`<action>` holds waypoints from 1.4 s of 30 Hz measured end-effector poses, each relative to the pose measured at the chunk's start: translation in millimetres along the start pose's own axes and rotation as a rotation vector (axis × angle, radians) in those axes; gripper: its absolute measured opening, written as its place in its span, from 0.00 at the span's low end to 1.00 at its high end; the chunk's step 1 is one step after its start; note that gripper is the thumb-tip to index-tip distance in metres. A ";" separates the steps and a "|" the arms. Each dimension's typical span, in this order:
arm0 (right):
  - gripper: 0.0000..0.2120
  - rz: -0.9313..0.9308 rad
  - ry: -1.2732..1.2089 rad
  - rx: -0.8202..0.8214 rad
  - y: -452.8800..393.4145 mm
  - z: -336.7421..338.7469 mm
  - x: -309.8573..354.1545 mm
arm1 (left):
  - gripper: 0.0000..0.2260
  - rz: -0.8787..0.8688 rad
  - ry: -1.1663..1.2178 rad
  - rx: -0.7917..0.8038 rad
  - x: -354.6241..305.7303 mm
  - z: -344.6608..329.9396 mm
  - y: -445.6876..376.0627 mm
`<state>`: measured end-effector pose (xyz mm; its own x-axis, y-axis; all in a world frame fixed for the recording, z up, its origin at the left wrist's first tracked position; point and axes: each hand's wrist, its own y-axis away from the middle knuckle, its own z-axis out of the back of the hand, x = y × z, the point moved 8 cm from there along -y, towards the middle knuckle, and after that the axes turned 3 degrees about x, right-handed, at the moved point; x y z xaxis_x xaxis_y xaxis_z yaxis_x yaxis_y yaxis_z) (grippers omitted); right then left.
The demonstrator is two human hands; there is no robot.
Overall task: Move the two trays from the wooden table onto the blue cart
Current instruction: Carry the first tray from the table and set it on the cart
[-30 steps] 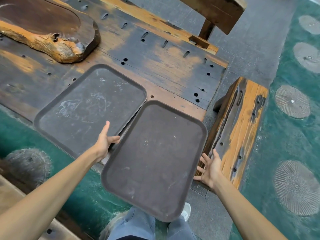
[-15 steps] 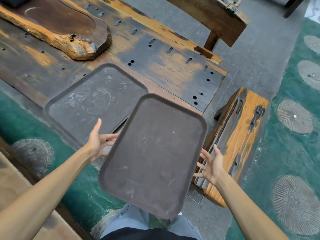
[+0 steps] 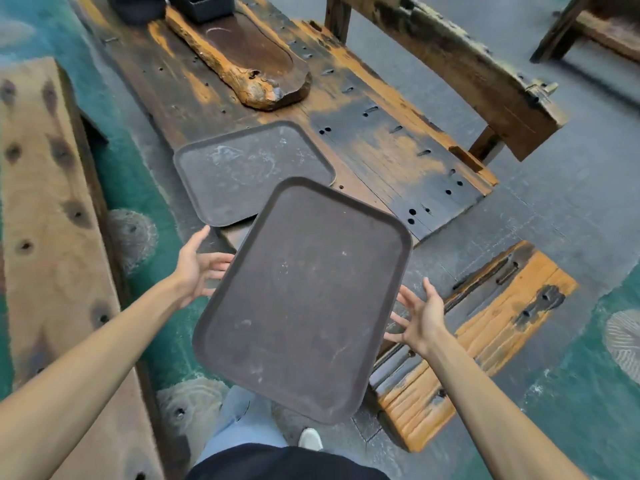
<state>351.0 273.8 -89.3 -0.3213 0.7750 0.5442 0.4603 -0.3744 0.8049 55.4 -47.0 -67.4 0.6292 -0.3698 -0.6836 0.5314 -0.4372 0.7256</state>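
Observation:
A dark brown tray (image 3: 304, 299) hangs in the air in front of me, clear of the table. My left hand (image 3: 199, 265) supports its left long edge from beneath, fingers tucked under the rim. My right hand (image 3: 420, 315) holds the right edge the same way, fingers spread under it. A second, greyer tray (image 3: 249, 171) with pale smears lies flat on the worn wooden table (image 3: 381, 150), partly over its near edge. No blue cart is in view.
A carved wooden slab (image 3: 249, 64) lies further along the table. A low wooden bench (image 3: 478, 337) stands at my right, a long wooden bench (image 3: 450, 67) behind the table, and a pale plank (image 3: 52, 237) at my left. My shoe (image 3: 310, 439) shows below the tray.
The brown tray has come up off the table and toward me, held between both hands. My view has pulled back and swung, showing more of the table and the left plank.

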 end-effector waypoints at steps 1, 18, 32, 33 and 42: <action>0.31 0.011 0.018 0.017 4.6 2.0 1.0 | 0.42 -0.010 0.024 -0.016 9.8 -0.3 11.6; 0.30 -0.036 0.485 0.345 56.2 -65.9 -102.0 | 0.38 -0.014 0.436 -0.437 219.8 63.6 236.9; 0.30 -0.240 0.767 0.574 178.9 -112.3 -321.5 | 0.43 0.022 0.752 -0.674 480.6 96.5 481.8; 0.30 -0.262 0.785 0.595 190.9 -113.5 -338.9 | 0.43 0.013 0.783 -0.688 499.3 96.0 501.5; 0.21 -0.468 0.989 0.688 296.9 -140.1 -491.6 | 0.44 -0.034 1.038 -0.817 657.7 90.1 664.1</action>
<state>529.7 -289.6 -84.7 -0.9033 -0.0537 0.4257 0.3722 0.3953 0.8398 771.0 -654.4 -42.2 0.5541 0.5870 -0.5903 0.5120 0.3188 0.7976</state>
